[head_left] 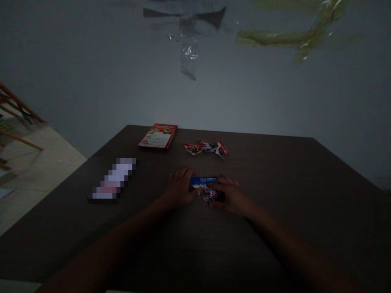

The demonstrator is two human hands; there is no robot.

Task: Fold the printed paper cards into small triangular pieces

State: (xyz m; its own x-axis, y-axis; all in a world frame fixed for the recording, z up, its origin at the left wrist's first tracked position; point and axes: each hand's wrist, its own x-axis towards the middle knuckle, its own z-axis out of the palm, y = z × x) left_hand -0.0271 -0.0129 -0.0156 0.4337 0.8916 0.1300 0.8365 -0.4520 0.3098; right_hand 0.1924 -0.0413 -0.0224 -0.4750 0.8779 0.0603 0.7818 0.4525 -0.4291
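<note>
A blue printed strip [204, 180] with white lettering lies on the table between my hands. Its lower part carries colourful pictures and looks folded; dim light hides the details. My left hand [181, 188] grips its left end, fingers curled over the far edge and thumb on the near side. At the other end, my right hand [228, 195] is closed on it, with fingers across the top and along the front. Just beyond my hands sits a folded red-and-white printed paper [194, 149] shape, with pointed wing-like ends.
A stack of red-edged printed cards or sheets [159, 136] lies at the back left. A blurred-out phone-like object [113, 179] rests on the left of the dark table [290, 171]. Behind the table rises a wall [259, 93] with bits of tape.
</note>
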